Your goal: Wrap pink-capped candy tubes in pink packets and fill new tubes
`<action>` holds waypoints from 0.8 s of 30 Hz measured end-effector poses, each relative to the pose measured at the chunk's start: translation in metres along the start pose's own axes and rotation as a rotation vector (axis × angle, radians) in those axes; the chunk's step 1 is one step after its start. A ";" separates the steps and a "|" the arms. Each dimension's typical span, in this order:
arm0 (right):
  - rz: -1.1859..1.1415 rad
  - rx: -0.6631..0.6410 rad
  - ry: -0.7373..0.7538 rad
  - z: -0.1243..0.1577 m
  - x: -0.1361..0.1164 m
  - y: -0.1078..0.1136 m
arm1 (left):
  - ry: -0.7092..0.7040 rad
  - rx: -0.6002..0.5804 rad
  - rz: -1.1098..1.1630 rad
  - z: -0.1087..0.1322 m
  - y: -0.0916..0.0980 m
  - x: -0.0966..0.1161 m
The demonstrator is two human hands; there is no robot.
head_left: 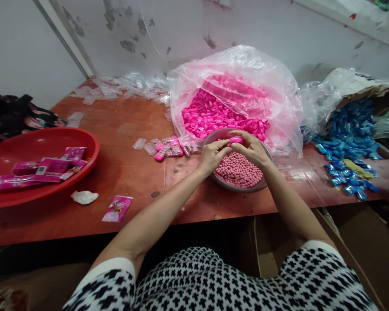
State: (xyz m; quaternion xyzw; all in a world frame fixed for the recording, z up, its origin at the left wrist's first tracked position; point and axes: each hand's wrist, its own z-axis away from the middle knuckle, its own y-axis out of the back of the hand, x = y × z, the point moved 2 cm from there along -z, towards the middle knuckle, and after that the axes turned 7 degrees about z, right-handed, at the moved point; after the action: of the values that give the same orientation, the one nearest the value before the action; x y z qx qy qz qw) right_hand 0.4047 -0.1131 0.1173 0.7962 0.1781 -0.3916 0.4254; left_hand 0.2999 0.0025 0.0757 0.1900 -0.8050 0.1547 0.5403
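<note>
Both my hands meet over a metal bowl [225, 183] full of small pink candy balls [238, 172]. My right hand [251, 149] pinches a pink cap [236, 140] at its fingertips. My left hand [213, 155] is curled closed right beside it, fingertips touching the same spot; what it grips is hidden. Behind the bowl an open clear plastic bag [278, 99] holds a heap of pink caps [214, 114]. Left of the bowl lie several small clear tubes [170, 147], some filled and capped pink.
A red plastic basin [29, 142] with pink packets [48, 168] sits at left. A loose pink packet [117, 208] and crumpled tissue [84, 197] lie near the table's front edge. Blue wrapped pieces [350, 142] spill from a bag at right. Empty clear tubes [123, 88] line the back wall.
</note>
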 end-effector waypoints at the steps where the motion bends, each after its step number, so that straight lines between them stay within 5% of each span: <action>1: 0.054 -0.015 0.033 -0.002 -0.002 0.001 | 0.017 0.003 0.037 0.000 0.000 -0.001; 11: 0.503 -0.092 0.224 0.000 -0.007 0.007 | 0.141 0.002 0.225 0.004 0.002 -0.020; 18: 0.109 0.204 0.063 0.006 -0.006 0.010 | 0.062 -0.042 0.206 0.000 0.006 -0.015; 24: 0.052 0.167 0.045 0.007 0.006 -0.004 | 0.053 -0.060 0.154 0.001 0.004 -0.020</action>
State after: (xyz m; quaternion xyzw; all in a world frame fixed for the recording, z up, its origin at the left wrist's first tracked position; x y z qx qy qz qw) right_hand 0.4023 -0.1170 0.1080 0.8418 0.1339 -0.3758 0.3636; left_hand 0.3037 0.0082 0.0570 0.1069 -0.8068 0.1764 0.5536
